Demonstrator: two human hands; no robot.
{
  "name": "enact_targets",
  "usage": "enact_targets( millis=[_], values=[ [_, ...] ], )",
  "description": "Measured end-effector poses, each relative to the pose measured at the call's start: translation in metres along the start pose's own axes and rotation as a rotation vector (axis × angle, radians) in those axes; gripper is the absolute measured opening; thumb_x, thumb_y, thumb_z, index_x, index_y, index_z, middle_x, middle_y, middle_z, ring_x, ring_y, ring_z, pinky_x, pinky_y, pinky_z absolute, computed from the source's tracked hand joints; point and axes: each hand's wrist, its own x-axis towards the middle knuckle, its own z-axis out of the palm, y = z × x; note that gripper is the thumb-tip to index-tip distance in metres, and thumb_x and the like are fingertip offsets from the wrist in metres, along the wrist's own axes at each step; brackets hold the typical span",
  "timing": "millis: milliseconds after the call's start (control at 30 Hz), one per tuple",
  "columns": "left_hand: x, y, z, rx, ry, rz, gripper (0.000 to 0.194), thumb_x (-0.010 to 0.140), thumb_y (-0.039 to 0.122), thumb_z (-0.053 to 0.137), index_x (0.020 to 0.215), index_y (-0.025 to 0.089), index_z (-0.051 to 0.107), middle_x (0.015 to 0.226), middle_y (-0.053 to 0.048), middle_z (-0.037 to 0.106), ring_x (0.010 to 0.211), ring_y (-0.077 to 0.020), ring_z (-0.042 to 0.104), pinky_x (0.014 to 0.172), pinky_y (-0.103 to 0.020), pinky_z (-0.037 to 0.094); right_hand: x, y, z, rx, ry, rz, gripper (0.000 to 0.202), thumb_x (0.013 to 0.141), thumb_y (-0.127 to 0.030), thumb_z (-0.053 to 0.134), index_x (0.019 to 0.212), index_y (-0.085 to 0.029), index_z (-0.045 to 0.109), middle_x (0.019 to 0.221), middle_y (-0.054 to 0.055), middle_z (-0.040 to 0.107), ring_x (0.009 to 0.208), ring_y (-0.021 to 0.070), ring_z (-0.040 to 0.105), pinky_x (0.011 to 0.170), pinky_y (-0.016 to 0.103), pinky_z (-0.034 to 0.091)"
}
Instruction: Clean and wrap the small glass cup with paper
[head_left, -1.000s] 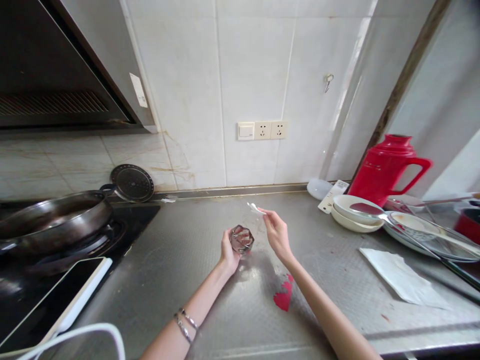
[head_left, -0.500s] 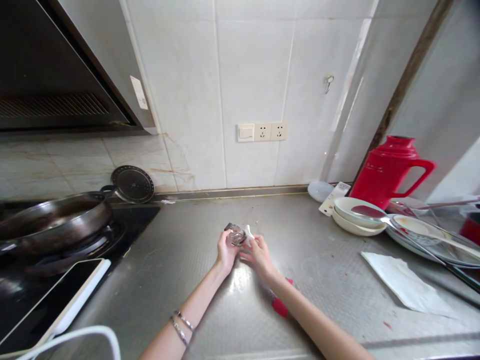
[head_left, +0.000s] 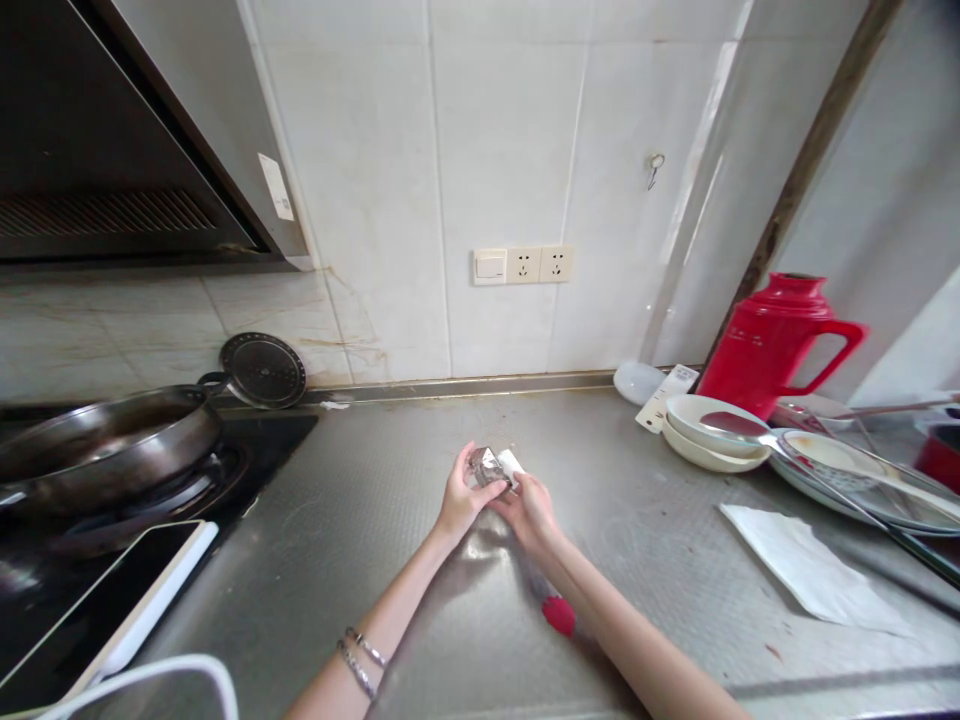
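Observation:
Over the middle of the steel counter (head_left: pixel 390 560), my left hand (head_left: pixel 459 497) holds a small faceted clear glass jar (head_left: pixel 486 467). Right beside it, my right hand (head_left: pixel 529 507) presses a small white piece (head_left: pixel 512 463) against the jar's right side. Both hands touch the jar. A red scrap (head_left: pixel 559 614) lies on the counter under my right forearm, partly hidden by it.
A wok (head_left: pixel 97 440) sits on the hob at left, with a round metal lid (head_left: pixel 263 369) against the wall and a tablet (head_left: pixel 112 600) in front. At right stand a red thermos jug (head_left: pixel 772 340), stacked white bowls (head_left: pixel 709 430), plates with a ladle (head_left: pixel 847 465) and a paper towel (head_left: pixel 802 570).
My right hand, held apart with the white piece raised a second ago, has come in to the jar and now presses the piece against it. The jar has tilted in my left hand.

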Motion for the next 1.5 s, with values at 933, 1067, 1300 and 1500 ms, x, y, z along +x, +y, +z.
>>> enact_targets(
  millis=[933, 1067, 1300, 1500],
  values=[
    [0.012, 0.022, -0.027, 0.285, -0.203, 0.039, 0.090, 0.047, 0.019, 0.087, 0.128, 0.015, 0.048, 0.111, -0.014, 0.066, 0.104, -0.0274, 0.062, 0.097, -0.041, 0.043, -0.015, -0.027, 0.011, -0.406, -0.221, -0.470, 0.032, 0.083, -0.053, 0.057, 0.092, -0.024, 0.047, 0.086, 0.001, 0.064, 0.083, 0.0183, 0.064, 0.075, 0.034, 0.056],
    [0.013, 0.019, -0.028, 0.209, -0.207, 0.011, 0.086, 0.046, 0.017, 0.087, 0.124, 0.017, 0.051, 0.110, -0.013, 0.066, 0.100, -0.0256, 0.064, 0.092, -0.037, 0.047, -0.017, -0.026, 0.010, -0.417, -0.248, -0.450, 0.033, 0.082, -0.053, 0.058, 0.094, -0.024, 0.049, 0.088, 0.002, 0.066, 0.085, 0.0196, 0.064, 0.075, 0.033, 0.055],
    [0.013, 0.015, -0.027, 0.166, -0.229, 0.005, 0.073, 0.048, 0.014, 0.084, 0.115, 0.017, 0.054, 0.104, -0.010, 0.066, 0.091, -0.0228, 0.064, 0.081, -0.031, 0.048, -0.018, -0.036, 0.014, -0.417, -0.312, -0.378, 0.040, 0.079, -0.051, 0.061, 0.107, -0.023, 0.059, 0.101, 0.004, 0.066, 0.095, 0.0212, 0.062, 0.080, 0.032, 0.055],
    [0.010, 0.009, -0.020, 0.074, -0.107, 0.027, 0.073, 0.043, 0.011, 0.084, 0.110, 0.017, 0.053, 0.103, -0.009, 0.065, 0.094, -0.0231, 0.062, 0.086, -0.033, 0.047, -0.005, -0.046, 0.005, -0.582, -0.164, -0.538, 0.040, 0.080, -0.047, 0.060, 0.112, -0.023, 0.064, 0.106, 0.004, 0.069, 0.100, 0.0242, 0.062, 0.086, 0.038, 0.053]
  ],
)
